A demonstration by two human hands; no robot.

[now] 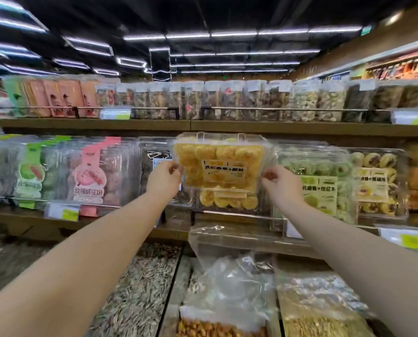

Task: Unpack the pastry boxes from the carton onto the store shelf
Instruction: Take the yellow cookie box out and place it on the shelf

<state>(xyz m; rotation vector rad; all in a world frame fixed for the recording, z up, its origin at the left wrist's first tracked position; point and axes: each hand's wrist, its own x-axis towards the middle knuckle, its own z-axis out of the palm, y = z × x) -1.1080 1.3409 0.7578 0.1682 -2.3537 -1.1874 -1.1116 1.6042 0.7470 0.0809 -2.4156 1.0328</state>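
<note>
A clear plastic box of yellow pastries (221, 164) is held upright in front of the middle shelf (130, 216). My left hand (163, 177) grips its lower left edge and my right hand (279, 182) grips its lower right edge. Behind and below it stands another box of the same yellow pastries (228, 201) on that shelf. The carton is not in view.
Boxes with green (30, 175) and pink labels (90, 173) fill the shelf to the left, green pastry boxes (321, 190) and jam-filled ones (375, 183) to the right. An upper shelf (191, 122) carries more packs. Open bins of seeds (139, 288) and nuts (217, 328) lie below my arms.
</note>
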